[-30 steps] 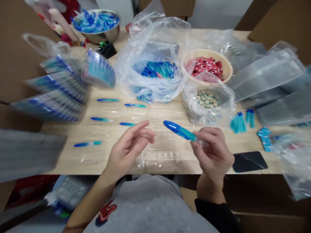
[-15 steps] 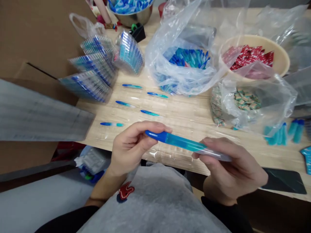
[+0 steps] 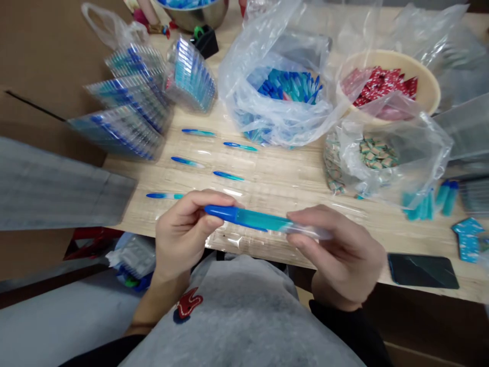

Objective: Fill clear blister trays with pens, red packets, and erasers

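Fingers of our left hand [image 3: 179, 237] and right hand [image 3: 344, 255] grasp the blue-capped plastic tube [image 3: 260, 220] at both ends, level above the wooden table [image 3: 275, 178]; an even pinch suits best.

A slim plastic tube [image 3: 254, 219] is held tilted very slightly, just above the front edge of the wooden table [image 3: 290, 178]. Its opaque blue end is pinched by the left hand [image 3: 183, 229], its translucent teal body is left exposed, and its clear end is gripped by the right hand [image 3: 344, 252].
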The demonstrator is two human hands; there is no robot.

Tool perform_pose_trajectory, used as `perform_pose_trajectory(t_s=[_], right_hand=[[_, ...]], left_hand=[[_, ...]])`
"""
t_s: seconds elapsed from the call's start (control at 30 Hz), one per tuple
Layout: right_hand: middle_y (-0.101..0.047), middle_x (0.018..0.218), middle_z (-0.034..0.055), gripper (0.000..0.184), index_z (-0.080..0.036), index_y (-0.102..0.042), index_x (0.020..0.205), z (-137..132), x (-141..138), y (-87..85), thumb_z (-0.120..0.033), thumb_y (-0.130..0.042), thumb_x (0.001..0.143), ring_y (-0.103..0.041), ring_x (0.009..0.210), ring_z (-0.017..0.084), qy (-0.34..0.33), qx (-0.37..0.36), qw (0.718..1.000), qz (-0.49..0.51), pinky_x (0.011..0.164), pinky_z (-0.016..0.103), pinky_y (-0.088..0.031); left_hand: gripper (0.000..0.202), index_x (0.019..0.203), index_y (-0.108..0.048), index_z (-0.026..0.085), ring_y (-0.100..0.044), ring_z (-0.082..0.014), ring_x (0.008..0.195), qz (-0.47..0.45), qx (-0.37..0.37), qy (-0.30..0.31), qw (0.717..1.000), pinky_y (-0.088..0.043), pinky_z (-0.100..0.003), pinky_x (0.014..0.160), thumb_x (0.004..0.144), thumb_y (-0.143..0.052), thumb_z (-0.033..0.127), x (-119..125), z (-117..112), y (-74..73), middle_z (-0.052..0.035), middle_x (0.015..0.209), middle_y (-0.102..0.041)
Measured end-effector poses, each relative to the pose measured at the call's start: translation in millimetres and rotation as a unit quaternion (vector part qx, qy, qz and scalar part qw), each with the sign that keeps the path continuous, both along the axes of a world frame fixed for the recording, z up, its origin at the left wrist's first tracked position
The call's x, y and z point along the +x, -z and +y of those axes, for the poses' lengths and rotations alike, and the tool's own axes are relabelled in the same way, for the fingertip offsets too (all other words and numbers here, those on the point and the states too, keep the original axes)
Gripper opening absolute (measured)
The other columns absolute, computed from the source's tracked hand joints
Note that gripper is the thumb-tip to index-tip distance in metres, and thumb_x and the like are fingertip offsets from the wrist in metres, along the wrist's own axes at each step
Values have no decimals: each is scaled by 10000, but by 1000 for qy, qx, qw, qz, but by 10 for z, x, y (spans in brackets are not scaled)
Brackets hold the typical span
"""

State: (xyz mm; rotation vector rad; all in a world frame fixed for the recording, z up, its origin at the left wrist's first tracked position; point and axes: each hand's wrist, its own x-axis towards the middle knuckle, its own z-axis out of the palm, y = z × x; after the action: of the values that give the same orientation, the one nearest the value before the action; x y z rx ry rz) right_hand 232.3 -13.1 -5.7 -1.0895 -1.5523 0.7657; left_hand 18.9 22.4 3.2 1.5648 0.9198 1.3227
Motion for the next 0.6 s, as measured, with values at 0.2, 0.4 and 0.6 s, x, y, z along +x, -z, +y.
perform_pose_trajectory(t_s=[0.2,0.4,0.6], right_hand=[[-744,966,13,246,-238,-685,1137,113,5,-22,-242,-621,899,-688,750,110,-123,-96,988,15,589,187,-545],[-722,937,-6,312,-263,-652,1190,62,-72,-21,-157,-608,900,-658,746,91,-87,-2,995,-40,686,193,-538],[-692,917,16,397,-226,-580,1280,8,-88,-83,-113,-587,900,-643,776,108,-73,81,987,-118,689,205,-530]], left_hand=[[214,1072,-697,224,-704,-118,954,40,16,35,998,-578,-205,853,884,-637,142,-31,7,2,-5,1021,-748],[132,977,-714,204,-730,-152,833,6,34,-40,999,-616,-237,728,868,-672,265,-13,-40,63,-23,904,-759],[141,955,-709,213,-731,-145,808,-42,-23,-63,997,-617,-244,747,855,-682,309,-65,-95,98,-11,871,-754]])
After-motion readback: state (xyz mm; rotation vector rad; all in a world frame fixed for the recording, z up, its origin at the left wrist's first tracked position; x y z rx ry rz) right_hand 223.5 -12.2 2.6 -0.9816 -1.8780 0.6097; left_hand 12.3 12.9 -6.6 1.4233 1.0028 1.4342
